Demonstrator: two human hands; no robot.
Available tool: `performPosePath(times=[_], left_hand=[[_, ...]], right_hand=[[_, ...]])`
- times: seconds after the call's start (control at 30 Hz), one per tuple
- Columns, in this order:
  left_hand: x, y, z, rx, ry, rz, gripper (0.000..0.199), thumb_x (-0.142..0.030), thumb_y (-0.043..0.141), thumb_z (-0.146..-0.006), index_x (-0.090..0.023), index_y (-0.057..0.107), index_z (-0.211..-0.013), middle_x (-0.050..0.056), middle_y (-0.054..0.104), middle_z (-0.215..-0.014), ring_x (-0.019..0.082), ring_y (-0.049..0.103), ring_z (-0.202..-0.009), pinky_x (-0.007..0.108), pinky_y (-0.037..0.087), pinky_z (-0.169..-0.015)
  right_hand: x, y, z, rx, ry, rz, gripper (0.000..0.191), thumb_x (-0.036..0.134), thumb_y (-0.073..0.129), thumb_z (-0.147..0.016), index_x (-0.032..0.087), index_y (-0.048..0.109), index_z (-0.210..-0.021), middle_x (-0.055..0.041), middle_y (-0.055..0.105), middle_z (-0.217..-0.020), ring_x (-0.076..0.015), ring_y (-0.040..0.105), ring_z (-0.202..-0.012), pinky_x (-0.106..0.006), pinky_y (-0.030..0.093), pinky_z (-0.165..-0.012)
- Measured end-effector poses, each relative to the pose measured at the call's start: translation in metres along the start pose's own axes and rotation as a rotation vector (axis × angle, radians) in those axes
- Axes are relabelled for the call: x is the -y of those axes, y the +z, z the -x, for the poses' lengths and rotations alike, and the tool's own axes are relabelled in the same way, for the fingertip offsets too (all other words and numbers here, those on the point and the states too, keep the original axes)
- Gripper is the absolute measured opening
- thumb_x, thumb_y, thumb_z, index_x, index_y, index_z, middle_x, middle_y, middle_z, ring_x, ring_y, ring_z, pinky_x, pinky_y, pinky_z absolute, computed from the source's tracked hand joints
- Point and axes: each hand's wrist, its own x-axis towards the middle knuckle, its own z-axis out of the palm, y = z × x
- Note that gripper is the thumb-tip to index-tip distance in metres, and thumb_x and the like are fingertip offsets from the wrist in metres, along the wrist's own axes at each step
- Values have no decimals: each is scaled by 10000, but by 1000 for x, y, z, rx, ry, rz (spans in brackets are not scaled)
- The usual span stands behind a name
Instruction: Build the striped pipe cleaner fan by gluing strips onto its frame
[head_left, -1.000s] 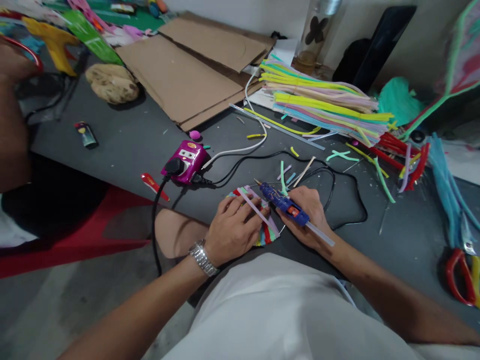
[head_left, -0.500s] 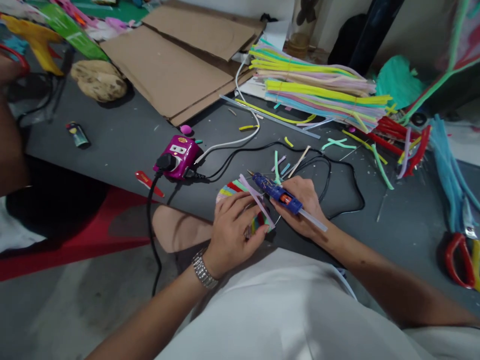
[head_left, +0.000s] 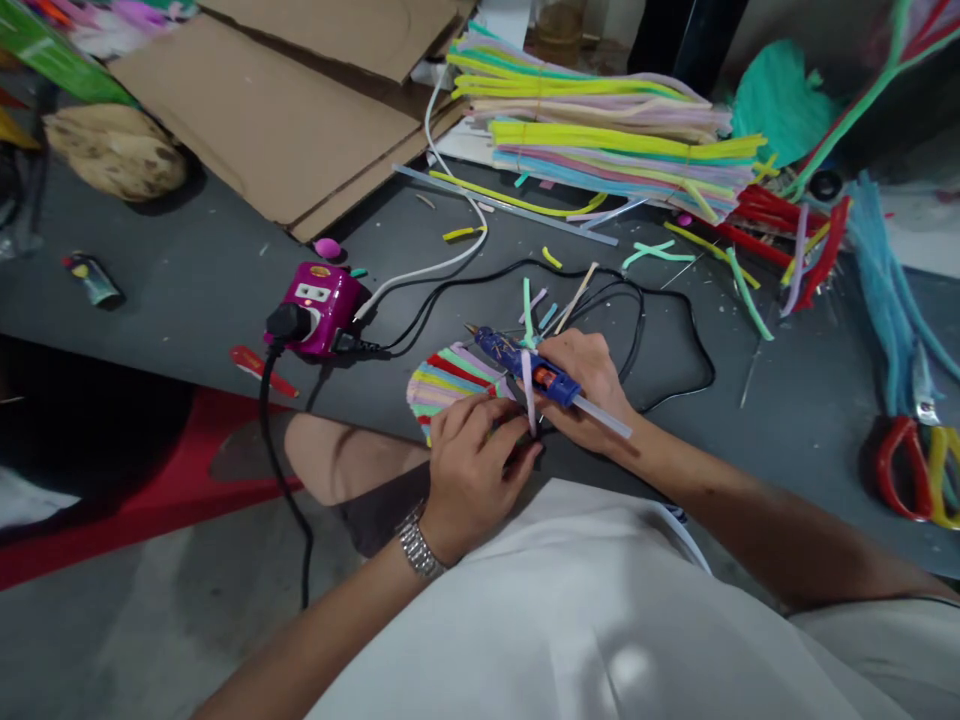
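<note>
My left hand point(head_left: 476, 465) is closed on a striped fan-shaped piece point(head_left: 450, 380) of pipe cleaners in many colours, and its fingers hide the lower part. A lilac pipe cleaner point(head_left: 528, 390) stands almost upright from my left fingertips and crosses in front of the glue gun. My right hand point(head_left: 589, 385) grips a blue glue gun point(head_left: 499, 350), its nozzle pointing up and left above the fan's right end. A clear glue stick point(head_left: 604, 417) sticks out of the gun's back. Right behind the gun lies a short mint pipe cleaner point(head_left: 527, 310).
A purple power adapter point(head_left: 322, 310) with cords sits left, near a red cutter point(head_left: 262, 372). Bundles of pipe cleaners point(head_left: 615, 150) and cardboard point(head_left: 277, 120) lie at the back. Scissors point(head_left: 904, 470) rest at right, a lighter point(head_left: 94, 280) at far left. Black cable point(head_left: 709, 350) loops behind my right hand.
The lilac pipe cleaner has turned from a slant across my left fingers to nearly upright. More of the striped fan shows beyond my left hand. The whole view has shifted somewhat.
</note>
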Motion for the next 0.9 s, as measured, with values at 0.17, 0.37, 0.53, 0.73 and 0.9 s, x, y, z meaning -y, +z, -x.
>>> performPosePath(times=[0.17,0.37,0.53,0.73,0.9], left_hand=[[5,4,2,5,71,-4,88,-196,703,-932,-197,712,-1020,86,773,-1141,308,639,-1178,468,484,-943],[20,-5,1,53,129,61,134,-214,725,-931,-200,712,-1063,65,787,-1090,281,648,-1129,436,518,-949],[22,-8,2,43,96,121,149,-226,759,-905,-191,716,-1043,73,782,-1071,276,655,-1098,445,520,-954],[15,-6,-1,-31,-5,159,47,-190,731,-900,-201,687,-912,50,783,-983,253,676,-1049,436,505,-943],[20,-8,4,-14,32,183,120,-134,690,-899,-208,674,-992,53,794,-1029,246,699,-1063,429,518,-952]], right_hand=[[2,1,0,-18,25,-12,215,397,614,-939,188,647,-971,-54,655,-877,-252,593,-892,-384,348,-810],[4,2,1,-59,-2,-18,167,353,570,-965,199,631,-944,-50,672,-860,-240,597,-868,-373,343,-786],[5,0,1,-40,15,-30,153,336,564,-949,197,622,-923,-47,678,-861,-228,586,-850,-364,337,-774],[5,1,1,-37,39,-28,172,363,561,-957,201,616,-946,-46,673,-868,-227,578,-849,-362,345,-783],[6,-1,0,-54,36,-53,183,381,604,-940,199,613,-949,-42,668,-871,-224,582,-841,-359,343,-782]])
